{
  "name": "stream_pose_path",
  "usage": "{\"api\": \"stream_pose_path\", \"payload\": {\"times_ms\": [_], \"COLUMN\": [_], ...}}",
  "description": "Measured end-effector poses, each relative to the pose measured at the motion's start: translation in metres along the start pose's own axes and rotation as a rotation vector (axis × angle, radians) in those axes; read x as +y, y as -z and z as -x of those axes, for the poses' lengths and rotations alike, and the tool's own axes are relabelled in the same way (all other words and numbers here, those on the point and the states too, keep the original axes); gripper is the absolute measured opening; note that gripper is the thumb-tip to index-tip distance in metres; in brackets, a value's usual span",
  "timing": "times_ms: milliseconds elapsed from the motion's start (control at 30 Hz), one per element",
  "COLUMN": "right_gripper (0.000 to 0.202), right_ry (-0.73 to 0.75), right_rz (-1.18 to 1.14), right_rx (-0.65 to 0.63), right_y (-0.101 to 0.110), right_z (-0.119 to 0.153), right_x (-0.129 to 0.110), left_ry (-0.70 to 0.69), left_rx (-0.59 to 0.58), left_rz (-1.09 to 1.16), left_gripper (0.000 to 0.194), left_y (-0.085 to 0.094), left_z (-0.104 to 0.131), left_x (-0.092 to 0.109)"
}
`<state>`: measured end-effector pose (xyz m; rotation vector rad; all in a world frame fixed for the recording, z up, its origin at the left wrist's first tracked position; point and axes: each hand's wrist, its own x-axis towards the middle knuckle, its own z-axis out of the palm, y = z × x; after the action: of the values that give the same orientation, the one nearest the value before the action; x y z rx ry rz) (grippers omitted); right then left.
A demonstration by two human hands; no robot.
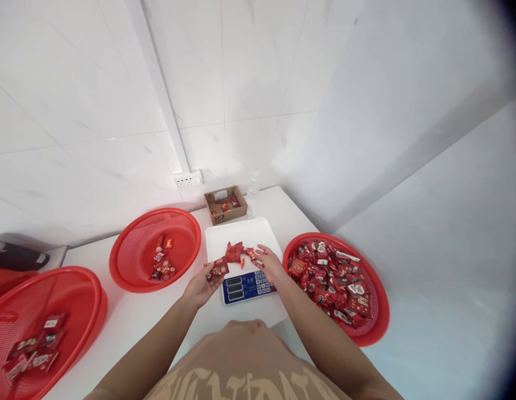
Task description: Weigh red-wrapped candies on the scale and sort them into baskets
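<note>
My left hand (202, 286) is closed on a dark red packet (217, 269) with pale print, held above the left front of the scale. Over the scale's right side, my right hand (269, 263) has its fingers apart, the tips beside a small red wrapped candy (249, 253). A crumpled red wrapped piece (233, 252) lies to the left of that candy on the white weighing tray (249, 229). Part of the tray and some of the keys are hidden by my right hand. The blue scale panel (245, 288) faces me, its displays dark.
A red basket (383, 311) heaped with red-wrapped sweets stands at the right. Two more red baskets, one left of the scale (130, 244) and one nearer (85, 278), hold a few packets each. Behind the scale sits a cardboard box (216, 216); a wall socket (188, 179) is above.
</note>
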<state>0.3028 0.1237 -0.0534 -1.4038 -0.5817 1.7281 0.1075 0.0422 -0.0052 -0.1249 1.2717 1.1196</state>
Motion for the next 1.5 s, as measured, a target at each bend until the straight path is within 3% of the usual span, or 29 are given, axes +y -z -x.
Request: {"api": "stream_pose_path", "payload": {"times_ms": [133, 433, 700, 833, 1100, 1233, 1333, 1433, 1500], "right_gripper": [0.042, 0.047, 0.041, 0.042, 0.043, 0.045, 0.048, 0.055, 0.062], "right_ry": [0.02, 0.041, -0.031, -0.043, -0.077, -0.087, -0.078, -0.057, -0.037], "right_rz": [0.001, -0.046, -0.102, -0.094, -0.079, -0.061, -0.023, 0.043, 0.083], "right_rx": [0.072, 0.049, 0.114, 0.115, 0.124, 0.116, 0.106, 0.071, 0.007], "right_y": [0.01, 0.01, 0.016, 0.017, 0.021, 0.016, 0.014, 0.013, 0.013], "right_z": [-0.004, -0.002, 0.006, 0.01, 0.022, 0.026, 0.029, 0.035, 0.042], "right_x": [0.005, 0.0, 0.004, 0.007, 0.009, 0.006, 0.003, 0.002, 0.004], "left_ry": [0.014, 0.028, 0.053, 0.087, 0.195, 0.101, 0.022, -0.052, -0.099], "left_rx": [0.014, -0.061, -0.158, -0.146, -0.026, -0.018, -0.075, -0.107, -0.118], "left_rz": [0.003, -0.08, -0.171, -0.156, -0.27, -0.283, -0.325, -0.514, -0.654], "left_gripper": [0.006, 0.006, 0.004, 0.007, 0.029, 0.034, 0.061, 0.087, 0.086], "left_y": [0.001, -0.002, -0.031, -0.041, -0.031, -0.036, -0.038, -0.032, -0.025], "left_z": [0.001, 0.0, -0.02, -0.027, -0.031, -0.036, -0.03, -0.017, -0.008], "left_x": [0.0, -0.002, -0.018, -0.029, -0.044, -0.038, -0.033, -0.033, -0.035]}}
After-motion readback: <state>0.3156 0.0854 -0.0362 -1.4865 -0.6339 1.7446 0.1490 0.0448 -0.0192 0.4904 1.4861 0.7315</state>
